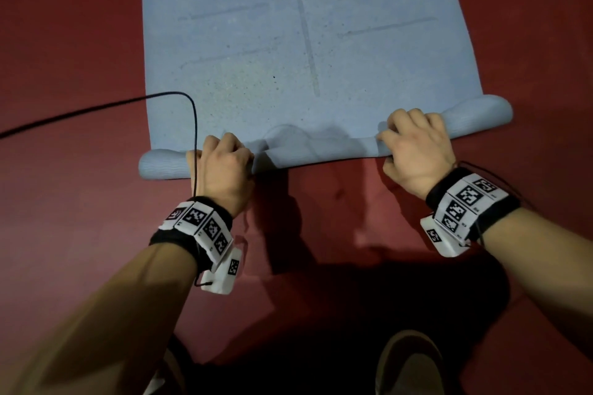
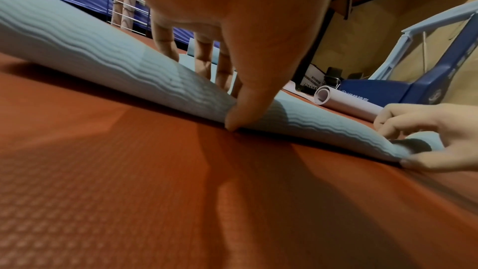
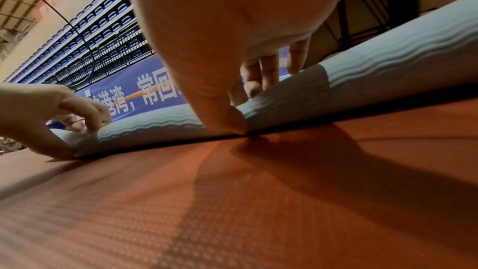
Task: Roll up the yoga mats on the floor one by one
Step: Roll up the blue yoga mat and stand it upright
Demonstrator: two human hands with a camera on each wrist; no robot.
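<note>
A light blue yoga mat (image 1: 256,42) lies flat on the red floor and runs away from me. Its near end is curled over into a thin, uneven roll (image 1: 321,146). My left hand (image 1: 224,160) grips the roll near its left end, fingers curled over the top, thumb (image 2: 238,114) pressed under the ribbed underside (image 2: 103,54). My right hand (image 1: 414,144) grips the roll near its right end the same way, with its thumb (image 3: 227,118) tucked at the fold (image 3: 297,93). Between the hands the roll is slack and puckered.
A black cable (image 1: 128,102) crosses the mat's left corner to my left wrist. A rolled pale mat (image 2: 344,101) lies on the floor beyond. Blue padded equipment (image 2: 426,81) and a blue banner (image 3: 145,89) stand further off. My shoe (image 1: 410,365) is just behind the hands.
</note>
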